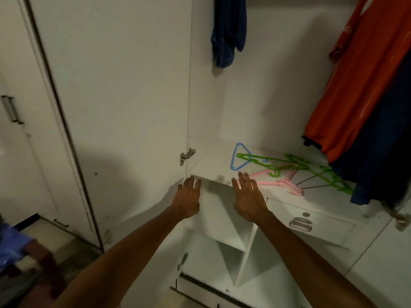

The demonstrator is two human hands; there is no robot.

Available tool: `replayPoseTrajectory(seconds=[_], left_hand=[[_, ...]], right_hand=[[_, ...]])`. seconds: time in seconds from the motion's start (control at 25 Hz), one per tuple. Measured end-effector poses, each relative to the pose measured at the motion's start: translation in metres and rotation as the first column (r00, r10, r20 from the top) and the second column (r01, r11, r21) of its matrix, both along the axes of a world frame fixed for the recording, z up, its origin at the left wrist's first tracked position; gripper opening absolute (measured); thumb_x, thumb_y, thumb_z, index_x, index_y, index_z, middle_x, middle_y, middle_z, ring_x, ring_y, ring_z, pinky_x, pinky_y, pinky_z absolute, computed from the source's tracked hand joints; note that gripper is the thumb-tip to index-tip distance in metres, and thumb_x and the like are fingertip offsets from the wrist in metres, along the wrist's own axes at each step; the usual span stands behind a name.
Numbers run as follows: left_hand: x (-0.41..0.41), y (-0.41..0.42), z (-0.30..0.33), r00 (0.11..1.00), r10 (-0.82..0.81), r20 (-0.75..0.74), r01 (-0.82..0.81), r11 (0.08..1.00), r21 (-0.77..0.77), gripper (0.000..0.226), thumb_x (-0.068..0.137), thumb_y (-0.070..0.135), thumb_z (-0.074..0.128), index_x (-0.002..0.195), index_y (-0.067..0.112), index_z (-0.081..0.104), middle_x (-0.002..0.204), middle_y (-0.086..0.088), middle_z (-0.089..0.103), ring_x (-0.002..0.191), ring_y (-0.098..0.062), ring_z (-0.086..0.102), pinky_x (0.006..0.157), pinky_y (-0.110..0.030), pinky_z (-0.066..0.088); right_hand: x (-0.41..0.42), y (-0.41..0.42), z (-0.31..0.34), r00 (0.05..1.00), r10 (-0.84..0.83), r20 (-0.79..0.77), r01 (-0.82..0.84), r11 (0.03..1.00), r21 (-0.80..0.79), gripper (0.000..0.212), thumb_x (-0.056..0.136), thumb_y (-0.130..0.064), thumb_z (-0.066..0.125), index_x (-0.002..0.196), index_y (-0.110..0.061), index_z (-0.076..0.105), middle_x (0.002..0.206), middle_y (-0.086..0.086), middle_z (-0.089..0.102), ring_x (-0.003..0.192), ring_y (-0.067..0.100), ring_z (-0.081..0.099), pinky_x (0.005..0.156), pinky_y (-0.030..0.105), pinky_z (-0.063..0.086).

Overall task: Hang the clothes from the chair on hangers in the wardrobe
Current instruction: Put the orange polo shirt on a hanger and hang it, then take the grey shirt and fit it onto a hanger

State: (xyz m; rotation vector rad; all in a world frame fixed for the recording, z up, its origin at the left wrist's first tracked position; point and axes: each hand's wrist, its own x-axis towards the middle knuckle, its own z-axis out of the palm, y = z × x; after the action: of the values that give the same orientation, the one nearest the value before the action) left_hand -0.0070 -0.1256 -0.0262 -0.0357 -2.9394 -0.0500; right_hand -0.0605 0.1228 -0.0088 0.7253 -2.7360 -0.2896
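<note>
Both my hands reach forward with straight, spread fingers and hold nothing. My left hand [188, 197] is at the front left corner of the white wardrobe shelf [211, 165]. My right hand [248, 196] hovers over the shelf's front edge, its fingertips close to a pink hanger [282, 182]. A blue hanger [239, 156] and green hangers [311, 168] lie tangled on the shelf beyond. An orange garment [360, 85] and a dark blue one [378, 152] hang at the right; a blue garment [229, 30] hangs at the top. Blue clothes [11, 247] lie on the chair [42, 258] at the lower left.
The wardrobe's left door [111, 96] stands open, its hinge by my left hand. Below the shelf are open white compartments [222, 241] and a drawer with a metal handle [300, 223]. A closed cupboard door with a handle [11, 110] is at the far left.
</note>
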Motion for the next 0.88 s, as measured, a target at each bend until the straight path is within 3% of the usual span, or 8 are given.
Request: replayPoseTrajectory(seconds=[0.16, 0.32, 0.44, 0.64, 0.88], left_hand=[[0.071, -0.027, -0.027, 0.99, 0.135, 0.036, -0.136, 0.99, 0.023, 0.092, 0.093, 0.035, 0.065, 0.161, 0.008, 0.009, 0.165, -0.025, 0.011, 0.153, -0.041, 0.015, 0.121, -0.053, 0.026], [0.167, -0.042, -0.078, 0.953, 0.27, 0.134, -0.28, 0.959, 0.055, 0.089, 0.092, 0.031, 0.064, 0.161, 0.008, 0.01, 0.166, -0.024, 0.011, 0.154, -0.039, 0.014, 0.121, -0.051, 0.024], [0.229, -0.064, -0.097, 0.918, 0.361, 0.163, -0.378, 0.921, 0.089, 0.089, 0.091, 0.025, 0.065, 0.161, 0.009, 0.012, 0.166, -0.022, 0.012, 0.154, -0.039, 0.014, 0.122, -0.051, 0.022], [0.322, -0.123, -0.099, 0.816, 0.555, 0.161, -0.577, 0.799, 0.168, 0.087, 0.086, 0.033, 0.069, 0.156, 0.012, 0.022, 0.162, -0.017, 0.023, 0.151, -0.036, 0.022, 0.118, -0.05, 0.031], [0.427, -0.195, -0.134, 0.672, 0.7, 0.242, -0.741, 0.634, 0.222, 0.087, 0.086, 0.027, 0.065, 0.159, 0.015, 0.018, 0.164, -0.02, 0.02, 0.152, -0.038, 0.018, 0.121, -0.053, 0.023]], right_hand=[[0.043, -0.035, -0.048, 0.989, 0.121, 0.086, -0.118, 0.992, -0.042, 0.098, 0.085, -0.054, 0.072, 0.157, -0.003, 0.032, 0.163, 0.031, 0.023, 0.15, 0.049, 0.026, 0.116, 0.058, 0.033], [0.101, -0.069, -0.097, 0.954, 0.23, 0.193, -0.224, 0.973, -0.051, 0.089, 0.096, -0.049, 0.061, 0.161, -0.004, 0.021, 0.166, 0.03, 0.013, 0.153, 0.047, 0.018, 0.121, 0.056, 0.026], [0.144, -0.104, -0.122, 0.93, 0.299, 0.213, -0.282, 0.954, -0.105, 0.081, 0.097, -0.043, 0.062, 0.159, -0.003, 0.028, 0.164, 0.03, 0.02, 0.151, 0.047, 0.026, 0.119, 0.056, 0.03], [0.214, -0.176, -0.146, 0.847, 0.456, 0.273, -0.442, 0.89, -0.112, 0.082, 0.093, -0.046, 0.067, 0.157, -0.004, 0.035, 0.161, 0.03, 0.028, 0.147, 0.046, 0.033, 0.116, 0.056, 0.034], [0.289, -0.272, -0.162, 0.732, 0.581, 0.357, -0.573, 0.807, -0.14, 0.082, 0.097, -0.045, 0.059, 0.16, -0.006, 0.025, 0.165, 0.027, 0.021, 0.151, 0.044, 0.024, 0.12, 0.053, 0.028]])
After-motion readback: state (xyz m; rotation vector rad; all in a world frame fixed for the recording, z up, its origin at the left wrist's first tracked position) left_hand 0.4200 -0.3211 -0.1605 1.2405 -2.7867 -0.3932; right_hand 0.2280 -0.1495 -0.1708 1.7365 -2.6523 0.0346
